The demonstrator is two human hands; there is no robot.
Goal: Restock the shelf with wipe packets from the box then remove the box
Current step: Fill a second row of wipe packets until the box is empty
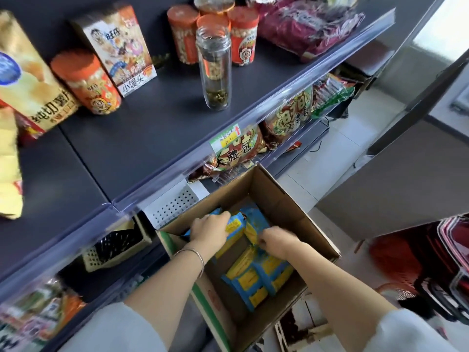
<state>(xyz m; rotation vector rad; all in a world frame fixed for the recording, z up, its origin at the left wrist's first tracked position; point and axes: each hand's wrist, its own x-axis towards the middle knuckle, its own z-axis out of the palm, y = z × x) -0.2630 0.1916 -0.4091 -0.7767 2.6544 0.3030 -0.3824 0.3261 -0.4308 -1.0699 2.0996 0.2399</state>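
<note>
An open cardboard box (286, 207) stands low in front of the shelving, with several blue and yellow wipe packets (256, 278) inside. My left hand (209, 228) reaches into the box and grips a packet (234, 228) near the far side. My right hand (278, 241) is also inside the box, its fingers curled on the edge of another packet (251, 231). The dark shelf (142, 133) above the box has a wide bare stretch at its middle.
On the shelf stand orange-lidded snack jars (86, 83), a snack carton (116, 47), a clear glass jar (214, 69) and dark red bags (304, 29). Snack bags (238, 148) fill the shelf below. A red basket (396, 265) sits on the floor at right.
</note>
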